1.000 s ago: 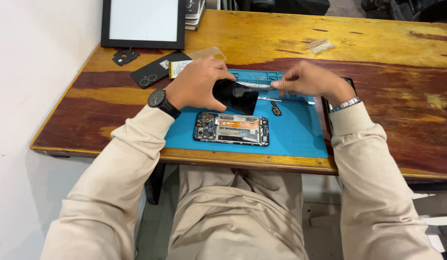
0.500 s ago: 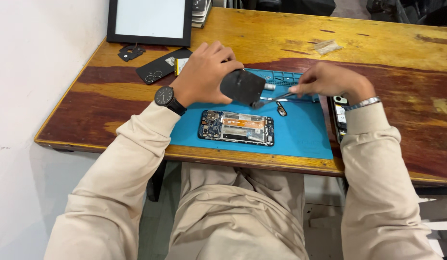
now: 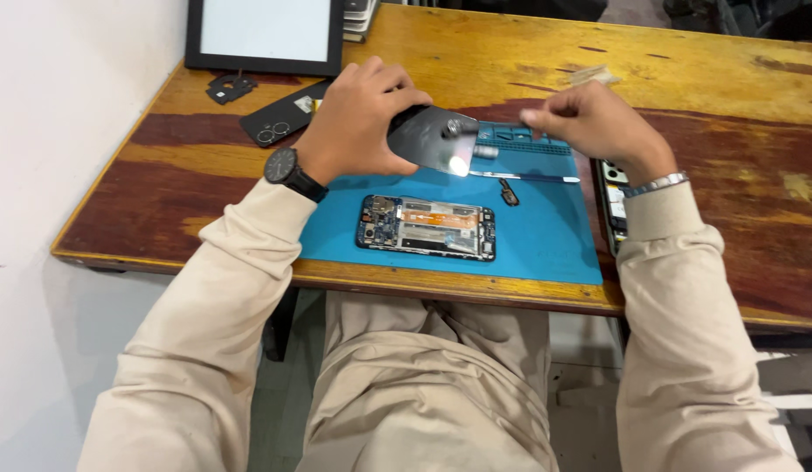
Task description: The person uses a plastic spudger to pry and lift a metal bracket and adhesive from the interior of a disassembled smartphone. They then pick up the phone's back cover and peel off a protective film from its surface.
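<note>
**Back cover in my left hand, opened phone on the mat**

The wooden desk (image 3: 476, 61) fills most of what I see, its top worn in streaks of yellow and dark red. On it, right in front of me, lies the blue work mat (image 3: 546, 236), reaching to the desk's near edge. At the far left corner a dark-framed panel with a white face (image 3: 264, 31) stands against the wall. My sleeves are beige, and my lap shows below the desk edge.

On the mat, near its front, the opened phone (image 3: 428, 227) lies flat with its insides up: circuit board, orange strip and metal shields all exposed. Another phone (image 3: 614, 205) lies on the desk at the mat's right edge, partly hidden by my right wrist. A dark phone cover with camera rings (image 3: 279, 115) lies left of the mat, behind my left hand.

My left hand (image 3: 358, 118), a black watch (image 3: 288, 170) on the wrist, grips a glossy dark back cover (image 3: 432, 140) by its left edge, holding it tilted above the mat's far part. My right hand (image 3: 589, 118) hangs above the mat's far right corner, fingers curled together; it is blurred, so I cannot tell whether it pinches anything.

A thin metal tool (image 3: 524, 177) lies on the mat beneath the cover, with a small dark part (image 3: 509, 194) just beside it.
</note>
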